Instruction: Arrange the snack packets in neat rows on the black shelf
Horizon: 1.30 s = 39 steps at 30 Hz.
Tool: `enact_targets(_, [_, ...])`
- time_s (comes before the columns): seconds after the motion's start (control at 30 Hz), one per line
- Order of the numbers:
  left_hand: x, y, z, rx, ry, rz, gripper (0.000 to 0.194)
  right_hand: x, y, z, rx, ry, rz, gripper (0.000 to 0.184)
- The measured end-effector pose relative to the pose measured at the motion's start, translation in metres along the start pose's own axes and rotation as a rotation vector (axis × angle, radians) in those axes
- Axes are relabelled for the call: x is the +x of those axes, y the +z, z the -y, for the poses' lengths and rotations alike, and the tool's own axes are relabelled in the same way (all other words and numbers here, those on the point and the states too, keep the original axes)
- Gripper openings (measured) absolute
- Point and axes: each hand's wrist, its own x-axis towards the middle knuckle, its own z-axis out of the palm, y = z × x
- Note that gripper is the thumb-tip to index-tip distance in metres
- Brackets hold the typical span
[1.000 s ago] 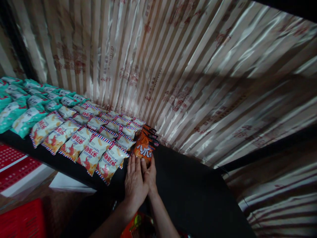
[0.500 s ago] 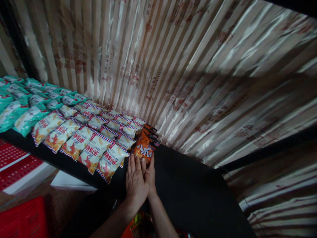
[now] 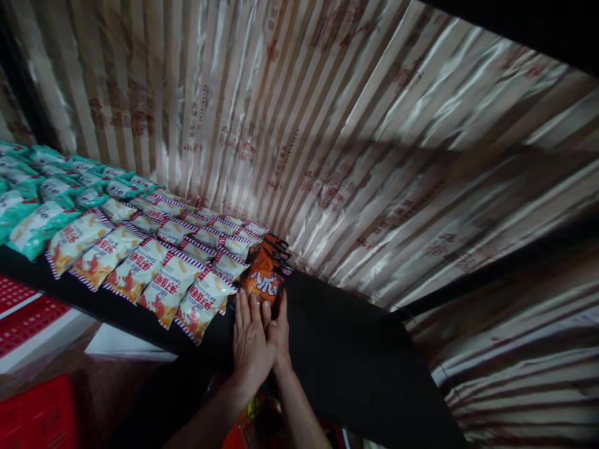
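A short row of orange snack bags (image 3: 264, 280) with black ends stands on the black shelf (image 3: 346, 349), beside the last row of white snack bags (image 3: 203, 299). At the near end of the orange row, my left hand (image 3: 253, 346) lies with its fingers stretched out, fingertips touching the front bag's lower edge. My right hand (image 3: 281, 333) is close against it, thumb by the bag's lower edge and straight fingers along the bag's right side. The two hands overlap at the thumbs, and the right palm is partly hidden.
Teal snack bags (image 3: 42, 224) fill the shelf's left end. A striped, shiny wrinkled sheet (image 3: 299, 125) hangs behind. Below the shelf are a red crate (image 3: 37, 411), a red-and-white crate (image 3: 28, 324) at left, and orange packaging (image 3: 236, 433) under my forearms.
The view has shifted slightly, so the shelf and bags appear a little further left. Both hands stay at the orange bags' near end, now slightly lower against the front bag.
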Motion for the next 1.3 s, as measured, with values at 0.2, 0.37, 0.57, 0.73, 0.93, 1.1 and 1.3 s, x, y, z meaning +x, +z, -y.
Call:
enact_targets(0.2, [-0.014,0.009,0.001,-0.043,0.081,-0.093,0.059,-0.013,-0.011,0.0,-0.021,0.081,0.015,0.077])
enact_targets(0.37, [-0.037,0.012,0.0,-0.145,0.295,-0.102,0.046,-0.034,-0.033,-0.004,-0.066,0.084,-0.022,0.069])
enact_targets(0.57, [-0.076,0.005,-0.009,-0.278,0.601,0.085,0.037,-0.084,-0.075,-0.007,0.039,0.042,-0.114,0.052])
enact_targets(0.73, [-0.127,0.01,-0.009,-0.287,0.656,0.251,0.036,-0.142,-0.11,-0.024,-0.025,0.044,-0.214,0.046])
enact_targets(0.93, [-0.188,0.035,0.01,-0.095,0.452,0.51,0.042,-0.193,-0.141,-0.065,-0.353,0.059,-0.21,0.043])
enact_targets(1.1, [-0.2,0.046,0.033,0.124,0.237,0.624,0.047,-0.211,-0.145,-0.079,-0.729,0.246,-0.063,0.046])
enact_targets(1.3, [-0.197,0.045,0.05,0.125,0.034,0.786,0.059,-0.217,-0.138,-0.075,-0.957,0.339,0.095,0.047])
